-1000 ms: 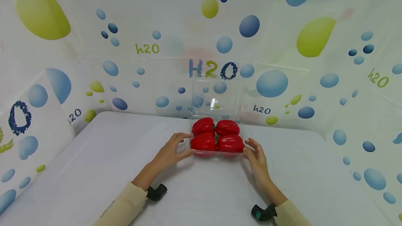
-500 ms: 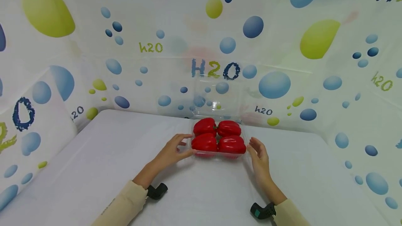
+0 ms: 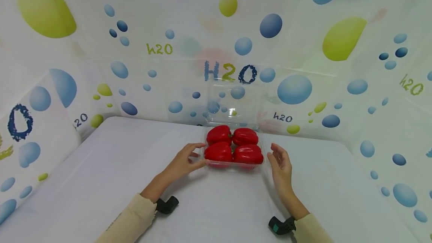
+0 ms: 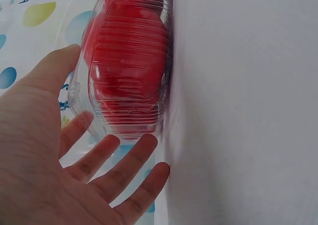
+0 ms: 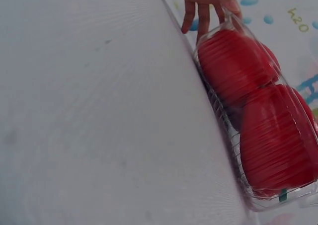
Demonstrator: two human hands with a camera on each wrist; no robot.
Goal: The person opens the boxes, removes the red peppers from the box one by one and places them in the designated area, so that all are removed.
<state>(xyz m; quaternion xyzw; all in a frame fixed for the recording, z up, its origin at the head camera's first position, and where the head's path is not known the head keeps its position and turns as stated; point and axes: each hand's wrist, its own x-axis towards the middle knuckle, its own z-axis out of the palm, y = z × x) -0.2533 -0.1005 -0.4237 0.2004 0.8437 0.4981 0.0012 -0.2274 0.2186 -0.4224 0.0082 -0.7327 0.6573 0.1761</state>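
Note:
Several red bell peppers sit in two rows inside a clear plastic clamshell container near the table's far side. Its see-through lid stands raised at the back. At the container's left side is my left hand, fingers spread and nearly straight. The left wrist view shows its thumb at the rim and the fingertips close to the container's end wall. My right hand is held apart from the container, just to its right, with loosely bent fingers and nothing in them. The right wrist view does not show that hand.
A white cloth covers the table. Behind it hangs a white curtain printed with blue and green drops and "H2O". Black wrist devices are strapped near both beige sleeves.
My right hand has drawn away from the container's right edge, shifting slightly right and up. The left hand stays at the left edge, and the peppers and raised lid have not moved.

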